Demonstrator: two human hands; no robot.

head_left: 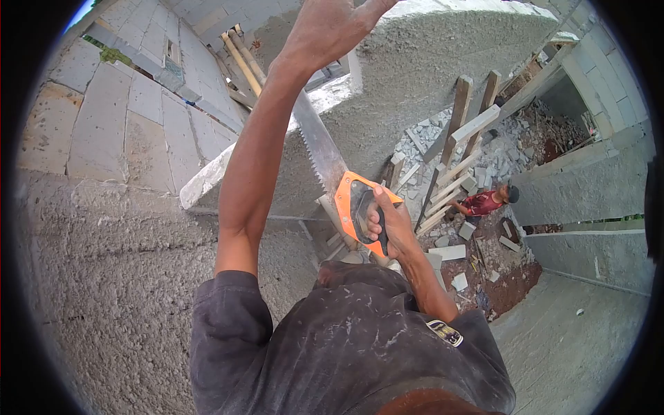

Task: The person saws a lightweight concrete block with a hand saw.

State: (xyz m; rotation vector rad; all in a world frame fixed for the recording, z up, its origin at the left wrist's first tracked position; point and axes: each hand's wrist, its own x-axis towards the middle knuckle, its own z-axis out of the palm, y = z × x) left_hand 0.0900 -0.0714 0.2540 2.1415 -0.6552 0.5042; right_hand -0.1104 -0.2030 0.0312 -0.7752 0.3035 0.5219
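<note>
My right hand (395, 228) is closed round the black and orange handle of a handsaw (324, 149). The toothed blade slants up and to the left, passing behind my left forearm and overlapping the pale edge of a block wall (422, 52). My left arm reaches up past the blade. At the top edge of the view, my left hand (330, 28) is stretched out near the wall top, its thumb apart and the other fingertips cut off by the frame. My dark shirt is dusty.
Far below on the right, a person in a red shirt and dark cap (484, 203) is among timber planks (460, 111) and broken blocks (449, 253). Rough plastered wall (131, 277) rises on my left. Two bamboo poles (242, 59) lean behind my left arm.
</note>
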